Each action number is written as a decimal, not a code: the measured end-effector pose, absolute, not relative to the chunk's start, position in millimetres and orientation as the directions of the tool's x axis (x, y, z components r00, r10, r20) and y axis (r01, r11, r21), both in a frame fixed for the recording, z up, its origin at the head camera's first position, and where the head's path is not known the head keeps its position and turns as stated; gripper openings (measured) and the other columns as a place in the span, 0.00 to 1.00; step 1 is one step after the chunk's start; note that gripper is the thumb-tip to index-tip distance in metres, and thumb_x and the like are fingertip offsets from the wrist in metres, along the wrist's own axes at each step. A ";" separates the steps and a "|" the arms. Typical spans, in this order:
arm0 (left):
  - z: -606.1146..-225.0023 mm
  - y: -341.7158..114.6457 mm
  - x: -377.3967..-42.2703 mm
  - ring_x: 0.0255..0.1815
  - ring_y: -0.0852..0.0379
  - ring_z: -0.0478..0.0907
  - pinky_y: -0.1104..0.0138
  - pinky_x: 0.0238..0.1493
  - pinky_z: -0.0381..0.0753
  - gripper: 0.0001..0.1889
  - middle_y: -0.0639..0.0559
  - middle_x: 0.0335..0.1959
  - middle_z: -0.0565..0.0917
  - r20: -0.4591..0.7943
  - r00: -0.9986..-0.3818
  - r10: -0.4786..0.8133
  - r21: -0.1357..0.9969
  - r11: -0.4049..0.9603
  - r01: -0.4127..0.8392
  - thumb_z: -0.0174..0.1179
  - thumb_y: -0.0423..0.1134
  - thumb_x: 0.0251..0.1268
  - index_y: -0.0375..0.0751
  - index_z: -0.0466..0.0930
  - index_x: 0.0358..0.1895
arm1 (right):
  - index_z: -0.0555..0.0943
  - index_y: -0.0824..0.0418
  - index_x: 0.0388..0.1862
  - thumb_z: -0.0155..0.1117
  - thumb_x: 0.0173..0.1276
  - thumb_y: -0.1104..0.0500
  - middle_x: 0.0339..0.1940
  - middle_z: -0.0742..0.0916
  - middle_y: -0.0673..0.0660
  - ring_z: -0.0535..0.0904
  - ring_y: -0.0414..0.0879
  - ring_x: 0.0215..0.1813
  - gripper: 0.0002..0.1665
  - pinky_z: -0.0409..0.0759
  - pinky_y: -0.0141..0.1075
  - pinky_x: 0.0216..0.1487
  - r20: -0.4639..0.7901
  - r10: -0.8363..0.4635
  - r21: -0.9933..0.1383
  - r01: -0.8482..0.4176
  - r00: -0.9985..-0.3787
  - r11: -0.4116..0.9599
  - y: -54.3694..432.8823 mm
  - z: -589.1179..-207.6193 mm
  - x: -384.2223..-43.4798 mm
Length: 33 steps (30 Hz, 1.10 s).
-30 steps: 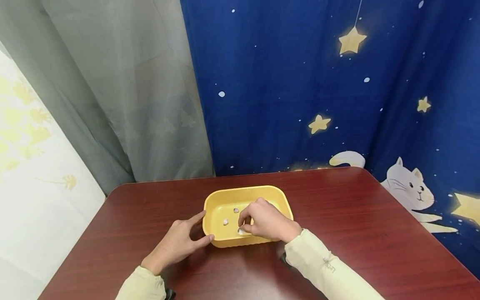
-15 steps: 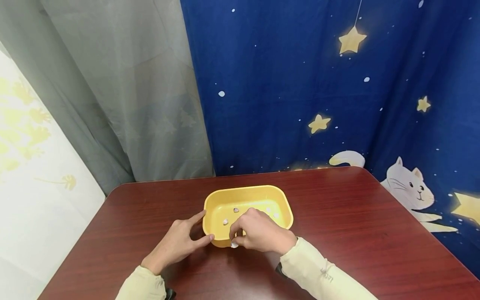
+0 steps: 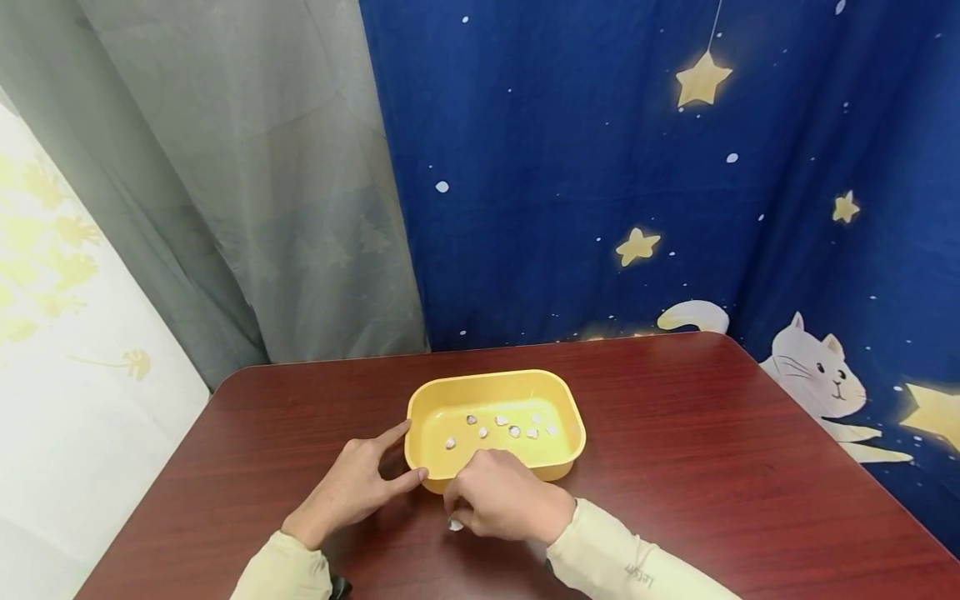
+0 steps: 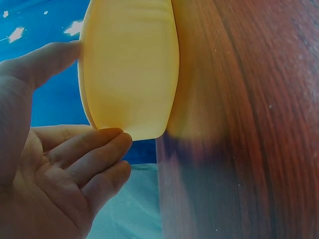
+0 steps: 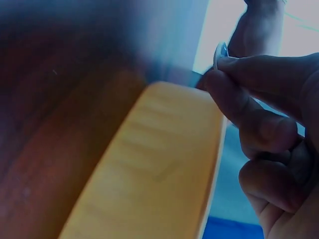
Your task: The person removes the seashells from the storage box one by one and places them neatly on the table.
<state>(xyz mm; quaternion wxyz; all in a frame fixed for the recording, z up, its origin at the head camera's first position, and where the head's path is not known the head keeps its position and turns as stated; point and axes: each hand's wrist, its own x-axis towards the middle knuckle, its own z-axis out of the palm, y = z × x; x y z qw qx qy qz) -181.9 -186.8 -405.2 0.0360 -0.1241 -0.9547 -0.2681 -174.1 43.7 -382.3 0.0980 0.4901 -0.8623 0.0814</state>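
A yellow rectangular plastic basin (image 3: 564,471) stands on the table, with several small whitish shell-like pieces (image 3: 514,431) scattered over its floor. At its left end is my left hand (image 3: 358,485), thumb and fingers spread around the near corner. In the left wrist view the thumb and fingertips touch the basin's rim. My right hand (image 3: 502,497) is outside the basin, just in front of its near wall. Between thumb and index finger it pinches one small, thin, pale shell-like piece (image 5: 222,51). The other right fingers are curled in toward the palm.
The dark red wooden table (image 3: 697,467) extends around the basin. Its far edge meets a blue star-patterned curtain (image 3: 555,183) and a grey curtain (image 3: 315,208). A white patterned cloth (image 3: 82,350) hangs at the left.
My right hand has lifted a whitish shell-like piece out of the basin and brought it over the near wall toward me. The left hand has stayed at the basin's left end.
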 end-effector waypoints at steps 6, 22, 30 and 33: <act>-405.1 -187.1 -181.2 0.53 0.57 0.84 0.56 0.56 0.83 0.40 0.46 0.52 0.89 0.142 -0.965 0.220 0.496 0.828 0.262 0.71 0.56 0.58 0.41 0.72 0.71 | 0.84 0.42 0.18 0.76 0.55 0.55 0.11 0.76 0.37 0.64 0.30 0.17 0.11 0.64 0.24 0.19 0.254 -0.835 0.017 -0.861 -0.488 0.509 34.8 -394.5 -167.6; -404.5 -187.0 -181.3 0.55 0.55 0.84 0.56 0.56 0.83 0.41 0.45 0.52 0.88 0.140 -0.964 0.226 0.500 0.824 0.266 0.70 0.57 0.58 0.41 0.71 0.72 | 0.83 0.41 0.16 0.78 0.53 0.53 0.09 0.76 0.37 0.62 0.29 0.15 0.13 0.61 0.25 0.17 0.224 -0.822 0.031 -0.839 -0.523 0.543 20.6 -412.8 -163.8; -403.8 -187.5 -181.6 0.60 0.50 0.82 0.53 0.58 0.83 0.41 0.42 0.61 0.84 0.134 -0.964 0.230 0.512 0.817 0.266 0.70 0.57 0.59 0.40 0.71 0.72 | 0.82 0.41 0.14 0.79 0.50 0.54 0.10 0.78 0.37 0.63 0.29 0.15 0.14 0.61 0.24 0.16 0.245 -0.811 0.047 -0.829 -0.532 0.558 18.2 -417.5 -164.7; -403.8 -187.7 -181.4 0.61 0.50 0.82 0.52 0.58 0.83 0.41 0.42 0.62 0.83 0.130 -0.964 0.230 0.514 0.816 0.264 0.70 0.57 0.59 0.40 0.71 0.72 | 0.83 0.41 0.14 0.79 0.50 0.54 0.11 0.79 0.36 0.64 0.29 0.16 0.14 0.62 0.24 0.17 0.245 -0.807 0.040 -0.827 -0.536 0.561 18.4 -417.6 -164.8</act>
